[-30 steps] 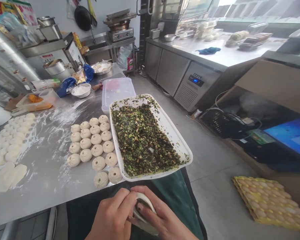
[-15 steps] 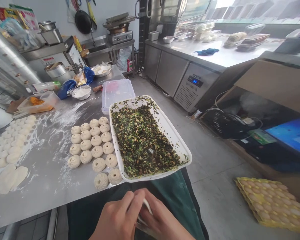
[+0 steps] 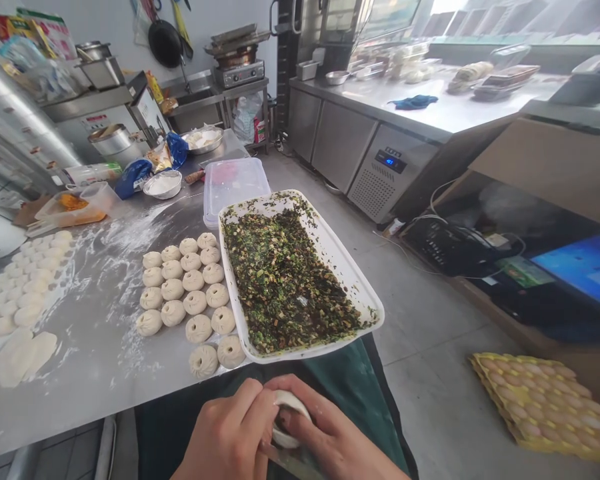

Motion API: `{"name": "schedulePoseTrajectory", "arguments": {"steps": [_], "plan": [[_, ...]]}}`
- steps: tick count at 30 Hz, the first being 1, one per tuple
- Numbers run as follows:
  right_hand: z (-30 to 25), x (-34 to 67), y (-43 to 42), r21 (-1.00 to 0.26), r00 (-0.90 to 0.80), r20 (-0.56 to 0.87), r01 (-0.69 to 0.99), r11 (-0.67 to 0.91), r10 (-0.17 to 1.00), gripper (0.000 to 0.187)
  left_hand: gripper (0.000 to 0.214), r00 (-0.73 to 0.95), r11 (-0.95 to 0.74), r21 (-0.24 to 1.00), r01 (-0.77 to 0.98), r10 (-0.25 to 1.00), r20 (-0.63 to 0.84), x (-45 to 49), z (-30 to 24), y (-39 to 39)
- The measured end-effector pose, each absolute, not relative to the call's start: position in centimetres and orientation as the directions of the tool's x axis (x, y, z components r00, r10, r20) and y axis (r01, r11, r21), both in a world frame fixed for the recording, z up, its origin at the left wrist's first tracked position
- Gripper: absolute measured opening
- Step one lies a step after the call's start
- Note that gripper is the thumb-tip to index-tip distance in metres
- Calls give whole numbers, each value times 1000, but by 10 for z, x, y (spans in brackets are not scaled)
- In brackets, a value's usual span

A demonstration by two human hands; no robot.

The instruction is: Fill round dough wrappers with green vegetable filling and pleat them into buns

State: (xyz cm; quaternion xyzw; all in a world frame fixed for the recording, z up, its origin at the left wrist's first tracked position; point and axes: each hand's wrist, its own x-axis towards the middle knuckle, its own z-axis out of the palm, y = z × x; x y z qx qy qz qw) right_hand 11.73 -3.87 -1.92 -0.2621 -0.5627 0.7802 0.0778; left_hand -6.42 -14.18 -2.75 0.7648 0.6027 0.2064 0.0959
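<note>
Low in front of the green apron, my left hand (image 3: pixel 233 427) and my right hand (image 3: pixel 330 423) are closed together around a partly gathered bun (image 3: pixel 293 400). Its pale dough rim shows as a ring between them, with my right thumb inside the opening. The left fingers press on the near left of the rim. A flat, thin strip (image 3: pixel 285 459) shows beneath the hands; I cannot tell what it is. Just beyond the hands, a white tub (image 3: pixel 347 267) holds chopped green filling (image 3: pixel 285 287). Rows of pleated buns (image 3: pixel 194 302) sit left of it.
Flattened wrappers (image 3: pixel 23 360) and many dough pieces (image 3: pixel 27 283) lie on the floured steel table (image 3: pixel 100 333). A plastic lid (image 3: pixel 235 183) and a flour bowl (image 3: pixel 163 185) are farther back. Egg trays (image 3: pixel 545 407) are at the lower right, below a cardboard box (image 3: pixel 545 167).
My right hand has shifted slightly right and turned, so the bun's rim and opening now show more between the hands. The tub and the buns on the table stay put.
</note>
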Motion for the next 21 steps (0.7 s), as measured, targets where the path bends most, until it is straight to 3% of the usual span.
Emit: {"name": "schedulePoseTrajectory", "arguments": {"steps": [4, 8, 12, 17, 21], "plan": [[-20, 114, -44, -931, -826, -271, 96, -351, 494, 36, 37, 194, -267, 369, 890, 955, 224, -64, -28, -141], [-23, 110, -48, -892, -831, -312, 90, -443, 460, 40, 27, 170, -250, 387, 888, 959, 228, -63, -28, -140], [-29, 111, -49, -949, -816, -256, 110, -296, 518, 37, 43, 233, -301, 304, 904, 943, 238, -62, -26, -138], [-28, 111, -47, -921, -818, -347, 204, -333, 458, 36, 20, 201, -276, 352, 894, 951, 235, -60, -25, -138], [-20, 112, -41, -954, -810, -286, 190, -233, 512, 28, 32, 266, -326, 301, 896, 938, 225, -61, -27, -136]]}}
